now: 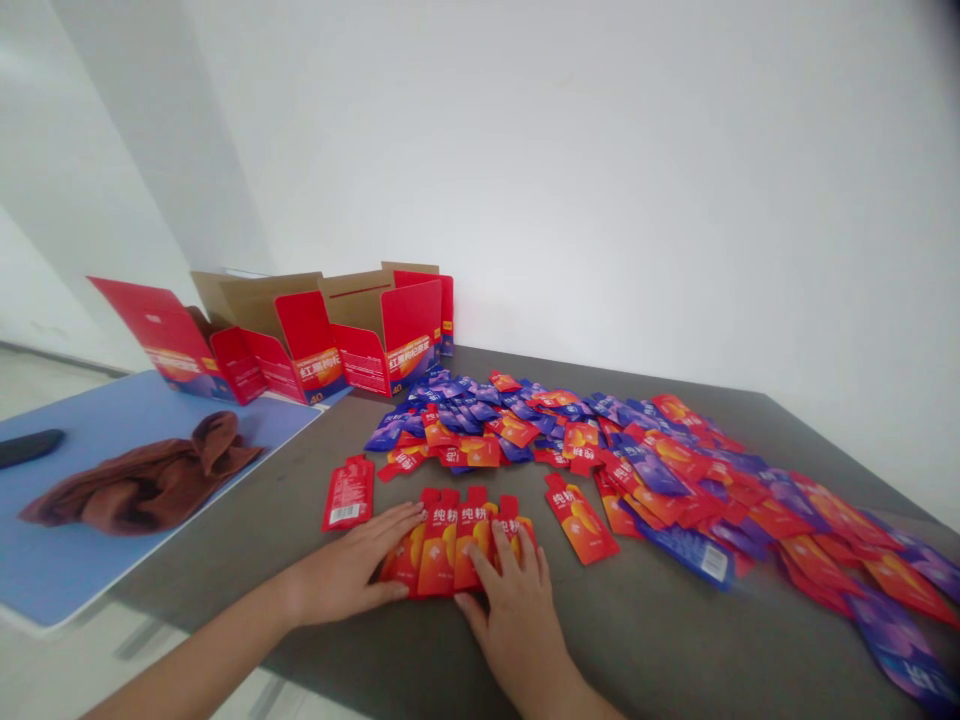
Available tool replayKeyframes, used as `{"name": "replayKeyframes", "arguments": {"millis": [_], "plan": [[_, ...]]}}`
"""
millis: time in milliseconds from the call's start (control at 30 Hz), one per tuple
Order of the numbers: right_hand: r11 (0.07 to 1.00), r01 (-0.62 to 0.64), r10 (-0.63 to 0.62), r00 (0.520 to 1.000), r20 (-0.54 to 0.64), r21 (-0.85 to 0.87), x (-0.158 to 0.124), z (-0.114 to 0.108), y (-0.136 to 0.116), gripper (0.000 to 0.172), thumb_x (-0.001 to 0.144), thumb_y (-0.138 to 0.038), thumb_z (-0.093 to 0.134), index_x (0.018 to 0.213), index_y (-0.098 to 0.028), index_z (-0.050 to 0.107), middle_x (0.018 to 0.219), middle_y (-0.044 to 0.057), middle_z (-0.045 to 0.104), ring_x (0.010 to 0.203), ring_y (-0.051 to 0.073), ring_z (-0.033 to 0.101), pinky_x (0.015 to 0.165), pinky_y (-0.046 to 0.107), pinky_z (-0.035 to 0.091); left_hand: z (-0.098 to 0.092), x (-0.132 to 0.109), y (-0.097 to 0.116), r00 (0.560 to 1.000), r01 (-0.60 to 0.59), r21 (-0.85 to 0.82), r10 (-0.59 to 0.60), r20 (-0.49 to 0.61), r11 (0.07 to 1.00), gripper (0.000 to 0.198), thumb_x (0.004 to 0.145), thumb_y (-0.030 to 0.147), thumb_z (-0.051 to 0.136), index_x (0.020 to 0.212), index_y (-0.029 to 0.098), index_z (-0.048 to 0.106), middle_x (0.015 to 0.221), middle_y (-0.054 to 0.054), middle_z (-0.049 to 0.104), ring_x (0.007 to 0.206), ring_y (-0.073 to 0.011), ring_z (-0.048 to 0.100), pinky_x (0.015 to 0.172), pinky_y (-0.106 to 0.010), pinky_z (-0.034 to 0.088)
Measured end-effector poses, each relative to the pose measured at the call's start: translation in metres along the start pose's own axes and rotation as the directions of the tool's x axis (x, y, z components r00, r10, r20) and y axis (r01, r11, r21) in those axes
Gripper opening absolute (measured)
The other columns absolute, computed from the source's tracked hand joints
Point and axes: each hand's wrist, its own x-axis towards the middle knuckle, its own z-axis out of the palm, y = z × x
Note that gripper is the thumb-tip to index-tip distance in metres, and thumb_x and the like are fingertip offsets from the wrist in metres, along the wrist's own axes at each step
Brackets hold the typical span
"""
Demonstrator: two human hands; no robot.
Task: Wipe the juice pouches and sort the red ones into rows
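A small fan of red-orange sachets lies on the grey table near its front edge. My left hand rests flat on the left end of that fan, fingers stretched out. Flat as well, my right hand has its fingertips on the fan's right sachets. One red sachet lies face down just left of the fan. Another red-orange sachet lies alone to the right.
A large heap of red and purple sachets spreads across the table to the right edge. Open red cardboard boxes stand at the back left. A brown cloth and a dark object lie on a blue mat.
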Motion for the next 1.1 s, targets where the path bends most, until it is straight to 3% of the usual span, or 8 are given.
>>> {"name": "replayKeyframes", "arguments": {"millis": [167, 267, 367, 533, 800, 1100], "plan": [[0.999, -0.043, 0.043, 0.999, -0.024, 0.009, 0.000, 0.005, -0.007, 0.049, 0.090, -0.056, 0.049, 0.135, -0.035, 0.055, 0.152, 0.007, 0.042, 0.141, 0.041, 0.028, 0.112, 0.060, 0.025, 0.003, 0.005, 0.020, 0.995, -0.010, -0.002, 0.010, -0.096, 1.000, 0.061, 0.097, 0.049, 0.039, 0.152, 0.027, 0.024, 0.162, -0.008, 0.018, 0.148, -0.0295, 0.015, 0.116, -0.056, 0.026], [0.999, -0.048, 0.049, 0.999, -0.022, 0.009, -0.001, 0.006, -0.010, 0.049, 0.092, -0.053, 0.048, 0.136, -0.034, 0.054, 0.152, 0.007, 0.040, 0.141, 0.041, 0.027, 0.112, 0.058, 0.025, 0.010, 0.012, 0.029, 0.998, -0.045, 0.041, 0.047, -0.048, 0.998, 0.056, 0.096, 0.047, 0.044, 0.149, 0.036, 0.030, 0.160, -0.004, 0.025, 0.147, -0.0334, 0.017, 0.113, -0.062, 0.026], [0.999, -0.053, 0.053, 0.999, -0.011, 0.009, -0.001, 0.006, -0.014, 0.049, 0.092, -0.052, 0.048, 0.137, -0.032, 0.054, 0.153, 0.008, 0.039, 0.142, 0.042, 0.025, 0.113, 0.059, 0.025, 0.012, 0.019, 0.018, 0.995, -0.096, 0.076, 0.099, -0.032, 0.992, 0.051, 0.094, 0.042, 0.049, 0.145, 0.036, 0.039, 0.158, -0.003, 0.031, 0.146, -0.0334, 0.020, 0.114, -0.062, 0.025], [0.998, -0.058, 0.058, 0.998, 0.007, 0.011, 0.002, 0.005, -0.020, 0.051, 0.092, -0.048, 0.048, 0.138, -0.026, 0.053, 0.154, 0.008, 0.037, 0.143, 0.040, 0.023, 0.114, 0.056, 0.024, 0.010, 0.022, -0.002, 0.985, -0.135, 0.069, 0.142, -0.101, 0.988, 0.049, 0.092, 0.041, 0.053, 0.140, 0.032, 0.048, 0.155, -0.005, 0.037, 0.146, -0.0331, 0.023, 0.114, -0.059, 0.029], [0.999, -0.027, 0.027, 1.000, -0.010, 0.028, -0.001, 0.005, -0.020, 0.053, 0.091, -0.049, 0.050, 0.139, -0.027, 0.052, 0.154, 0.006, 0.038, 0.142, 0.038, 0.028, 0.113, 0.056, 0.027, 0.015, 0.016, 0.010, 0.984, -0.117, 0.100, 0.129, -0.119, 0.988, 0.050, 0.092, 0.041, 0.053, 0.141, 0.034, 0.046, 0.154, -0.005, 0.038, 0.144, -0.0336, 0.026, 0.113, -0.059, 0.030], [0.993, -0.097, 0.101, 0.994, -0.042, 0.071, 0.017, -0.008, -0.013, 0.056, 0.092, -0.044, 0.050, 0.139, -0.014, 0.052, 0.150, 0.009, 0.043, 0.139, 0.034, 0.035, 0.113, 0.048, 0.030, 0.013, 0.015, 0.013, 0.988, -0.116, 0.101, 0.125, -0.090, 0.988, 0.053, 0.093, 0.041, 0.051, 0.144, 0.036, 0.040, 0.156, -0.003, 0.035, 0.145, -0.0352, 0.022, 0.112, -0.063, 0.030]]}}
